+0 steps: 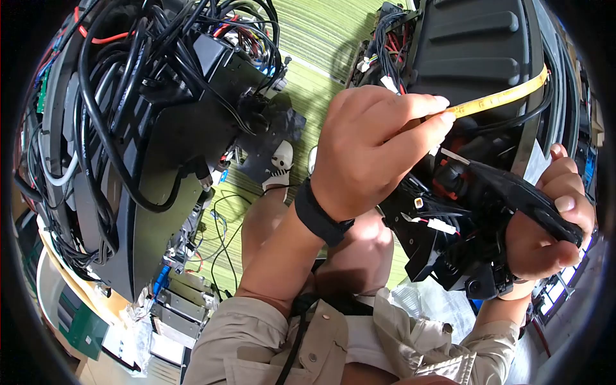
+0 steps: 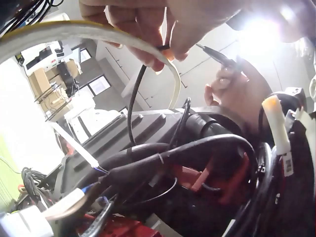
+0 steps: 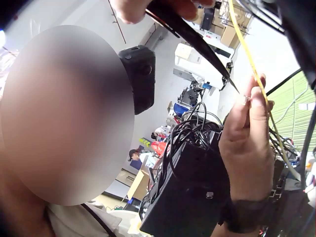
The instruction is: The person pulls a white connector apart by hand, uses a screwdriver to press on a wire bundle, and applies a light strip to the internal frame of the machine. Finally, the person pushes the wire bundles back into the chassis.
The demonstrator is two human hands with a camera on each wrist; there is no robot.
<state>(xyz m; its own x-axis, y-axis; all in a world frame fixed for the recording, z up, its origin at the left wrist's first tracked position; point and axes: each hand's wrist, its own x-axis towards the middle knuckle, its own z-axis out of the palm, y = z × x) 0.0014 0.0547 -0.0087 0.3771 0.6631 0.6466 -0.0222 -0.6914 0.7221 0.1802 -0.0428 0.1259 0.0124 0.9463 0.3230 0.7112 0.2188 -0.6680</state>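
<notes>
In the head view my left hand, with a black band at its wrist, pinches something small between thumb and fingertips beside a yellow measuring tape. A thin black cable runs up to these pinching fingers in the left wrist view. My right hand grips a slim black pointed tool. In the right wrist view the tool reaches from my right hand toward the left fingertips; whether its tip touches the held piece, I cannot tell.
A black machine housing with thick looped cables stands at the left. Below my hands, a second black unit with a ribbed panel holds loose wires and white connectors. Green striped flooring shows between them.
</notes>
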